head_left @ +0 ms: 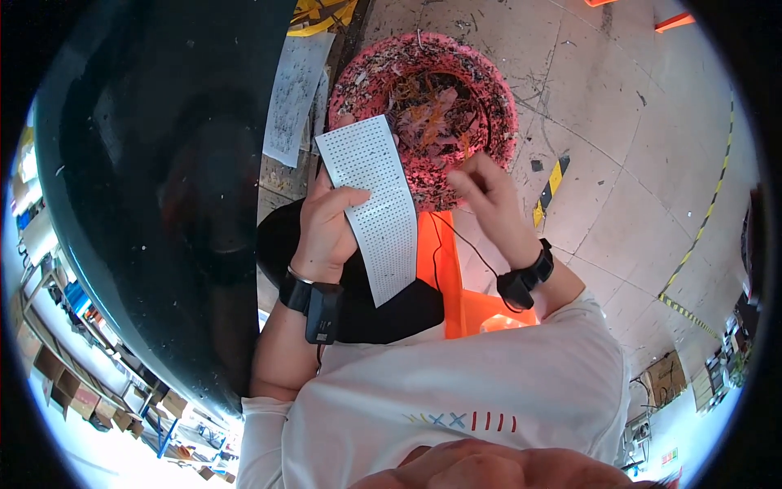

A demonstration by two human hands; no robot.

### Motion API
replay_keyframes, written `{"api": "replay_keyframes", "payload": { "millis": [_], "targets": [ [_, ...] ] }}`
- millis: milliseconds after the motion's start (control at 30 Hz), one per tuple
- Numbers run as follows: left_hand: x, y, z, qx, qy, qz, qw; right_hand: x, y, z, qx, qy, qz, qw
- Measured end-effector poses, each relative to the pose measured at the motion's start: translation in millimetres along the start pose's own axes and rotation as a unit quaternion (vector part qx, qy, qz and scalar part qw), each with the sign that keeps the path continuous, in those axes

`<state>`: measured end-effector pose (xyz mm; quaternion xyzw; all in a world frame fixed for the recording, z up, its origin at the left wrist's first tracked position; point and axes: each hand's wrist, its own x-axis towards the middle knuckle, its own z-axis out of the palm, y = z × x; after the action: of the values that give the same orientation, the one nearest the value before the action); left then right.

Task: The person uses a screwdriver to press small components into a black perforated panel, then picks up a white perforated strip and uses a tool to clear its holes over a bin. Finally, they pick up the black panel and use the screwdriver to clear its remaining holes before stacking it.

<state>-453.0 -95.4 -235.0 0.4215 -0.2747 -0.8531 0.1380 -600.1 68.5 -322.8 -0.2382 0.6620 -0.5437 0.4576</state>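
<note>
My left hand [330, 224] grips a long white sheet [373, 208] covered in rows of small dark dots or holes. The thumb lies across its face, and most of the other fingers are hidden behind it. The sheet slants over my lap, its upper end close to a pink basin [346, 77]. At the basin's near right rim is my right hand [491, 194], apart from the sheet. Its fingers are curled, with thumb and forefinger drawn together. Whether something small is between them cannot be made out. Scraps and orange shreds [423, 114] lie in the basin, and dark bits speckle its rim.
A large dark glossy surface [163, 179] fills the left side. Paper sheets [295, 98] and yellow material [322, 15] lie beyond it. Something bright orange [456, 285] is under my lap. The tiled floor [603, 122] carries debris and black-and-yellow tape [551, 189]. Dark devices with cables sit on both wrists.
</note>
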Motion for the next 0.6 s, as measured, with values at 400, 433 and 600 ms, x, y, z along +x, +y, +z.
{"api": "replay_keyframes", "payload": {
  "millis": [400,433,600],
  "targets": [
    [-5.1,-4.4,1.2,0.029,0.021,-0.001,0.999,5.7,-5.7,-1.5,-0.088,-0.004,-0.1,0.991],
    [-4.7,-4.3,-0.1,0.029,0.021,0.0,0.999,9.2,-4.4,-2.4,-0.071,0.017,-0.053,0.996],
    [-1.9,-5.0,-2.6,0.01,0.032,-0.009,0.999,0.9,-10.7,2.7,-0.094,-0.03,-0.131,0.987]
  ]
}}
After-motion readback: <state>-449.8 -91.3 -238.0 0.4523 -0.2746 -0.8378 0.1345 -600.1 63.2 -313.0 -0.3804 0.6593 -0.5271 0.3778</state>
